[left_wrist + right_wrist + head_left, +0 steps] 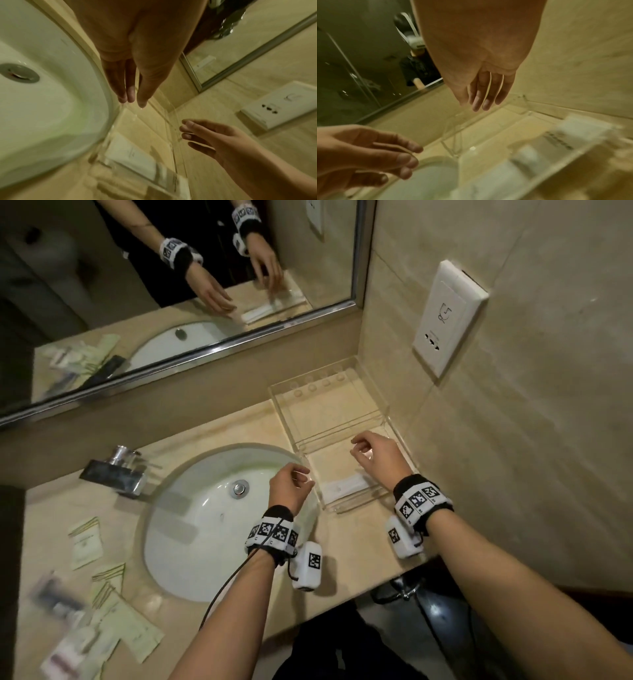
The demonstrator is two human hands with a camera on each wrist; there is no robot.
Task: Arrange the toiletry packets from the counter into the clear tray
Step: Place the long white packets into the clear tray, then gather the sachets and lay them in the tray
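Clear tray (404, 463), right of centre: one white packet (346, 485) lodged. Both hands, left hand (289, 489) and right hand (375, 455), were held loosely spread, empty, presumably after release. Remaining packets (102, 604) were left lower left on tabletop (356, 535).

packets (102, 625) blurred, print unreadable | lowest ones cut off (bottom-left edge) | white packet (346, 485) part-hidden under right wrist

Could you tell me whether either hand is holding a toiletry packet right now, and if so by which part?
Nothing is held. The left hand and the right hand hover with loose, empty fingers over the clear tray, where one white packet already lies.
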